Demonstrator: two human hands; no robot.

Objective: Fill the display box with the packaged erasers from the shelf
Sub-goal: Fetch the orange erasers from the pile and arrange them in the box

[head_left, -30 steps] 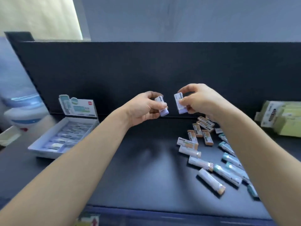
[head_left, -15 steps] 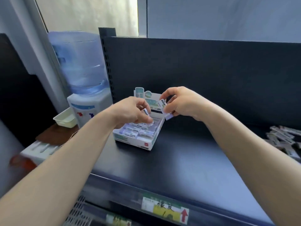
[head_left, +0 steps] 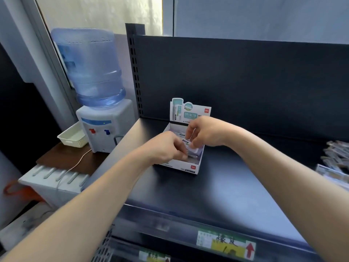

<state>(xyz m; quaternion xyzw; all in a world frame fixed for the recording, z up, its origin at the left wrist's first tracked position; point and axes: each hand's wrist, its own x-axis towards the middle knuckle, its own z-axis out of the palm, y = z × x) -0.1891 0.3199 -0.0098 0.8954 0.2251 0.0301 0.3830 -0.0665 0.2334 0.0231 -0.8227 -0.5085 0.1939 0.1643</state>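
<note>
A white display box (head_left: 192,166) with an upright printed header card stands on the black shelf (head_left: 217,186). Both my hands are down inside it. My right hand (head_left: 205,132) pinches a small packaged eraser (head_left: 187,141) between thumb and fingers over the box's middle. My left hand (head_left: 166,146) has its fingers curled at the box's front part, and they seem to pinch another eraser, mostly hidden. Packaged erasers lie in the box under my hands. A blurred pile of loose packaged erasers (head_left: 336,157) lies at the shelf's right edge.
A water dispenser (head_left: 102,125) with a blue bottle stands left of the shelf on a brown stand, beside a cream basket (head_left: 72,136). The shelf's black back panel rises behind the box. A price label strip (head_left: 225,242) runs along the shelf's front edge.
The view swung left from the loose pile to the box. Both hands carried an eraser each over and have lowered into the box.
</note>
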